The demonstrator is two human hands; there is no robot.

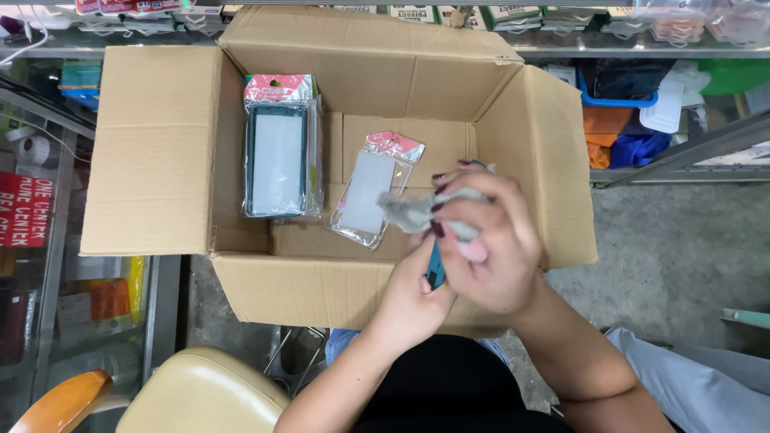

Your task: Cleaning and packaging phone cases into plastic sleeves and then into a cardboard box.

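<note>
My right hand [493, 248] is closed on a crumpled grey cloth [413, 210] and presses it against a teal phone case [435, 269]. My left hand [409, 301] grips that case from below, mostly hidden under the right hand. Both hands hover over the near right corner of an open cardboard box [152, 152]. Inside the box, a stack of packaged dark green phone cases [279, 152] leans against the left wall. A clear packaged case with a pink header [373, 188] lies tilted on the box floor, just left of the cloth.
A cream chair seat with an orange edge [200, 393] stands at the lower left. Glass display counters [40, 240] with a red sign flank the left side. Shelves of packaged goods [626, 24] run along the top. Grey concrete floor [682, 248] lies to the right.
</note>
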